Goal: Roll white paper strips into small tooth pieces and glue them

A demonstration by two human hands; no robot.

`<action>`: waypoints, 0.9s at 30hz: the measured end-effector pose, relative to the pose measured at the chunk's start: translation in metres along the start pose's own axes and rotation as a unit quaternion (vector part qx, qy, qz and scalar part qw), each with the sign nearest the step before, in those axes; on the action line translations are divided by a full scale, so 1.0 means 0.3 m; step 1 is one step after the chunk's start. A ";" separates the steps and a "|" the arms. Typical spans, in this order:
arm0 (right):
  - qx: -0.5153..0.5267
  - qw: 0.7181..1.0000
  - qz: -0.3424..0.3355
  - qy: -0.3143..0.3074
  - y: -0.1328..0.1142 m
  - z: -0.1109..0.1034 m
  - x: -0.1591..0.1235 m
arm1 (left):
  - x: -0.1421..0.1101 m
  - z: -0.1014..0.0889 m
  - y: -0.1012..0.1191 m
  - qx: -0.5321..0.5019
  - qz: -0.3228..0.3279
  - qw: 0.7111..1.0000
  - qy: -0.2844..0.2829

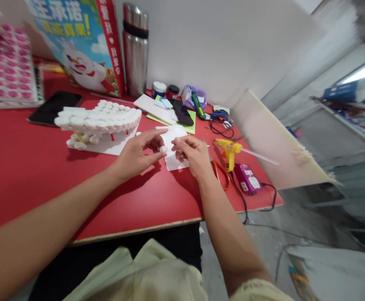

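My left hand (140, 152) is closed on a small white rounded piece (163, 149), held near the thumb tip with the index finger arched above. Just to its right, my right hand (193, 152) has thumb and fingertips pressed together; anything between them is too small to make out. Both hands hover over a white sheet of paper (171, 163). Left of them stands a model (99, 121) with a curved roof of white rounded pieces, thin red posts and a white base. Another small white piece (138, 133) shows between the model and my left hand.
A yellow glue gun (229, 152), orange-handled pliers (222, 175) and a purple power adapter (248, 179) with cords lie at the right. Behind are a green cutter (199, 106), small jars (159, 89), a steel flask (135, 50), a box (82, 46) and a phone (55, 107).
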State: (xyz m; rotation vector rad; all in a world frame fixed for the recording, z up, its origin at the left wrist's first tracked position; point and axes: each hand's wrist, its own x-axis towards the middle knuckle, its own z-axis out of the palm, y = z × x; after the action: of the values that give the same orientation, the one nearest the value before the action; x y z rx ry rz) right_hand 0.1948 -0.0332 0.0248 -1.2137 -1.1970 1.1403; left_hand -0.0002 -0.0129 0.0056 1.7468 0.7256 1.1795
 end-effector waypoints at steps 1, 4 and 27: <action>0.001 0.999 0.027 -0.025 0.000 0.005 -0.004 | 0.000 -0.002 -0.005 0.037 0.017 0.999 0.002; -0.010 0.993 0.070 -0.090 0.002 0.023 -0.016 | 0.000 -0.002 -0.014 0.106 0.057 0.993 0.006; 0.128 0.972 0.140 -0.136 -0.006 0.025 0.000 | 0.003 -0.001 0.001 0.008 -0.034 0.999 0.011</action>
State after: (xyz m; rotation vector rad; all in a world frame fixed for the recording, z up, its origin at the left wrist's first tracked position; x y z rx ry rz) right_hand 0.1873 -0.0329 0.0264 -1.0725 -1.0570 1.6611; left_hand -0.0002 -0.0121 0.0063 1.7109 0.8037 1.1517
